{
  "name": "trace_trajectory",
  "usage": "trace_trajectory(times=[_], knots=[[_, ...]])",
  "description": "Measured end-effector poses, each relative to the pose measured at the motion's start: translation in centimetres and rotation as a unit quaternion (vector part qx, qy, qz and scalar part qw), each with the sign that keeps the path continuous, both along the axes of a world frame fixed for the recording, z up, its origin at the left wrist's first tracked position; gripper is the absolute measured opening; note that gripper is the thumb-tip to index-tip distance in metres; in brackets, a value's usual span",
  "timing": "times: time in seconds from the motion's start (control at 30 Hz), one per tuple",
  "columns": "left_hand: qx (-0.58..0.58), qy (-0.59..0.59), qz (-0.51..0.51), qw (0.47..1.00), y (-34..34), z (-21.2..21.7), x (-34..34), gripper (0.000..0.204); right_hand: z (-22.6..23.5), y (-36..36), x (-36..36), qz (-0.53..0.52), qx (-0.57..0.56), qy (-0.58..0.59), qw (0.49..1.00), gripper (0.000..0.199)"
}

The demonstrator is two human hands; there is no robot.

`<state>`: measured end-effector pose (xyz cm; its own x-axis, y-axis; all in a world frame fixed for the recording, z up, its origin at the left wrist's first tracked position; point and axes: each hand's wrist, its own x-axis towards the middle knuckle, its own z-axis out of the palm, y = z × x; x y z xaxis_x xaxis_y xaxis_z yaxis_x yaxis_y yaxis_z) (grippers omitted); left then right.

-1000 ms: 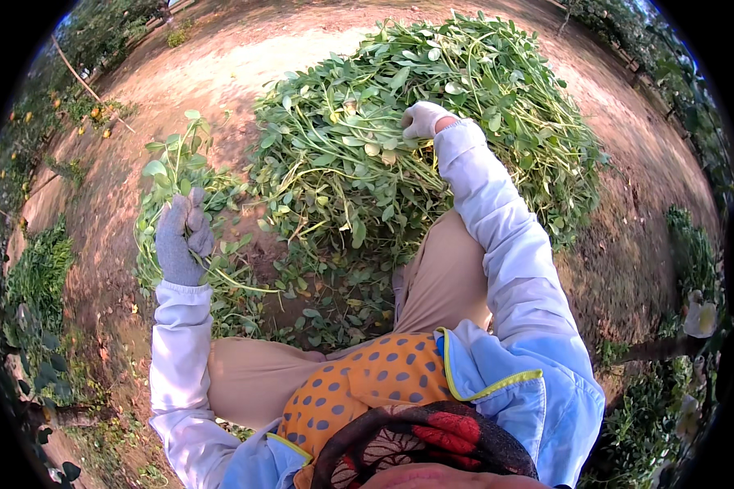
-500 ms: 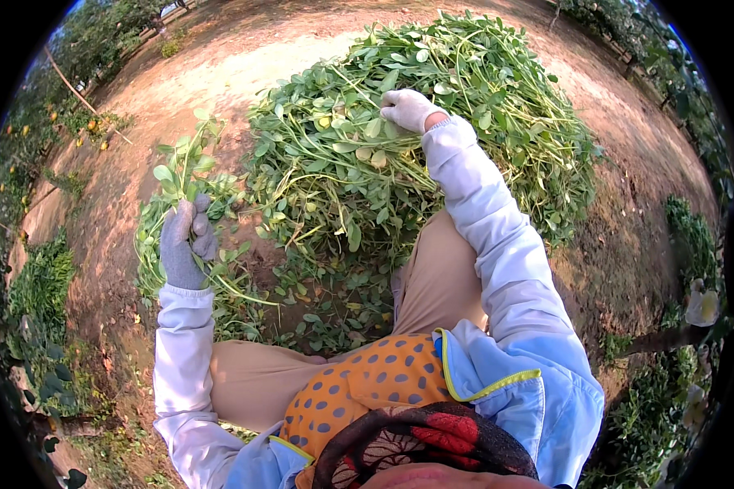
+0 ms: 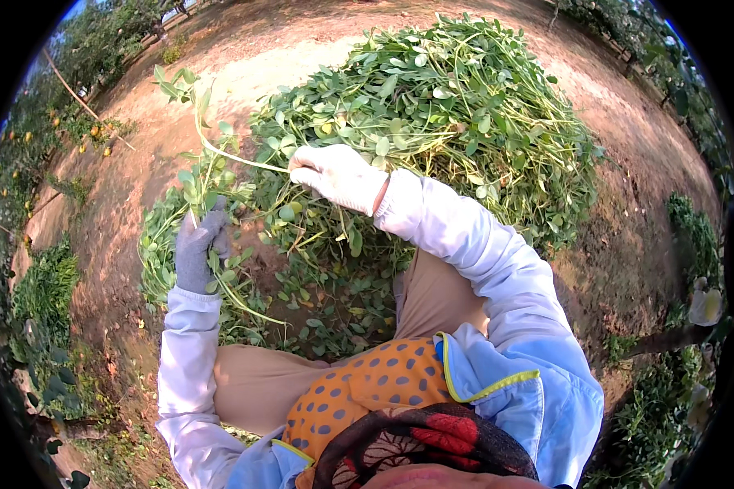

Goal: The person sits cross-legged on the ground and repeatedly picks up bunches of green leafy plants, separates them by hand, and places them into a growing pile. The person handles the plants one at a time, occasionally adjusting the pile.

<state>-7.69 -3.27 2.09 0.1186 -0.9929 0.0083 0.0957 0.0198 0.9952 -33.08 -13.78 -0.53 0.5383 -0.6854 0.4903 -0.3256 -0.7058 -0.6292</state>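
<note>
Your right hand [image 3: 338, 175], in a white glove, has its fingers closed on a leafy stem [image 3: 220, 151] at the near-left edge of the large green plant pile [image 3: 465, 114]. Your left hand [image 3: 197, 248], grey-gloved, grips a smaller bunch of plants [image 3: 167, 236] left of that pile, above bare soil [image 3: 114, 204].

Gloved right hand [image 3: 338, 175] gripping leafy stem [image 3: 220, 151] (left hand [image 3: 196, 248] holding bunch [image 3: 167, 244])
</note>
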Motion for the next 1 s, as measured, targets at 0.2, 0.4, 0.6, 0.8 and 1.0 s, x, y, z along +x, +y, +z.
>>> trace_trajectory(times=[0.2,0.4,0.6,0.8,1.0], knots=[[0.06,-0.057,-0.051,0.995,0.3,-0.8,-2.9,0.034,-4.2,6.0,4.2,0.136,0.044,0.118,0.983,0.018],[0.008,0.037,-0.014,0.999,-0.3,-1.3,-1.5,0.032,-3.6,4.2,3.7,0.154,-0.005,0.058,0.986,0.02],[-0.041,0.162,-0.02,0.986,-1.3,-1.1,2.7,0.037,1.1,-0.5,-0.9,-0.036,-0.098,0.118,0.987,0.021],[-0.029,0.067,0.041,0.996,0.4,0.5,0.4,0.035,-0.6,-8.8,-9.9,-0.23,0.035,0.472,0.85,0.039],[-0.003,0.07,0.039,0.997,0.6,0.7,0.0,0.036,-4.3,-10.3,-10.8,-0.277,0.021,0.485,0.829,0.026]])
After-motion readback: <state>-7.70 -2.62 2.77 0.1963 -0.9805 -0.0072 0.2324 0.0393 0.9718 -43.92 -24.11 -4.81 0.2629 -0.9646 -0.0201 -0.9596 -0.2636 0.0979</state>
